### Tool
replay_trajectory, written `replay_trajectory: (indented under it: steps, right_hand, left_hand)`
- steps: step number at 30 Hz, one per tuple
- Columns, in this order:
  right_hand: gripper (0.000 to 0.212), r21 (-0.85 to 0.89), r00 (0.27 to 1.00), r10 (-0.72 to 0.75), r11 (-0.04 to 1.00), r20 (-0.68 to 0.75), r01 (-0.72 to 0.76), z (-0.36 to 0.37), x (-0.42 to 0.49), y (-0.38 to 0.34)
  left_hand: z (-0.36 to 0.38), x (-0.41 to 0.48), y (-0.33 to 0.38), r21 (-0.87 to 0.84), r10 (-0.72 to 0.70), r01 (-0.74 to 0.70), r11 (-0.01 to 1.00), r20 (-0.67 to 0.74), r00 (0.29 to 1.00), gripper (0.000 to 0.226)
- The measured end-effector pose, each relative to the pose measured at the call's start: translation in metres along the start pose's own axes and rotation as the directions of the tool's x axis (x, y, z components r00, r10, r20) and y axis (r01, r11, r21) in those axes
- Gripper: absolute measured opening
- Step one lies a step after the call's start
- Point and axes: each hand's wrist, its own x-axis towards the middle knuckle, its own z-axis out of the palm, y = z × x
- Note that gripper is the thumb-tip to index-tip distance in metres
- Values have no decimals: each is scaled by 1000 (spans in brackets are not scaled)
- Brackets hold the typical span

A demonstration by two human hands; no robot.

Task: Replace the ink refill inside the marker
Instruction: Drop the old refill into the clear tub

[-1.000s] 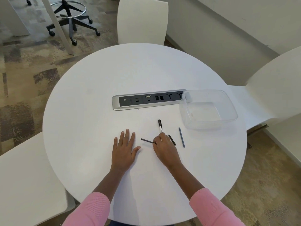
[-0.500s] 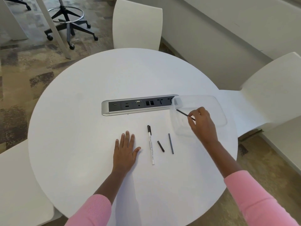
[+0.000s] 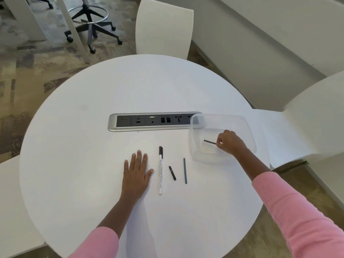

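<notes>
A white marker (image 3: pixel 160 172) with a black cap end lies on the round white table (image 3: pixel 93 146), pointing away from me. To its right lie a short black end piece (image 3: pixel 172 172) and a thin dark grey refill (image 3: pixel 185 170). My right hand (image 3: pixel 229 142) is inside the clear plastic tub (image 3: pixel 249 131), fingers pinched on another thin dark refill stick (image 3: pixel 210 142) held low over the tub's floor. My left hand (image 3: pixel 137 172) rests flat on the table, fingers spread, just left of the marker.
A silver and black power and data socket strip (image 3: pixel 149 121) is set into the table's middle, its right end under the tub's corner. White chairs stand at the far side (image 3: pixel 163 27), right (image 3: pixel 312 112) and left. A rolling stool base (image 3: pixel 91 25) stands beyond on the carpet.
My right hand picked a thin refill stick up from beside the marker, carried it right and lowered it into the clear tub. The left hand stayed flat.
</notes>
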Motion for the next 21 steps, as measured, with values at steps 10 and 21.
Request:
replay_trajectory:
  steps: [10,21]
  right_hand:
    - [25,-105,988,-56,992,143,71,5,21,1]
    - [18,112,990,-39,992,-132,54,-2,2,-4]
  left_hand:
    - [2,0,3,10,-28,28,1000,0,1000,88]
    - [6,2,-5,16,11,-11,1000,7,1000,95]
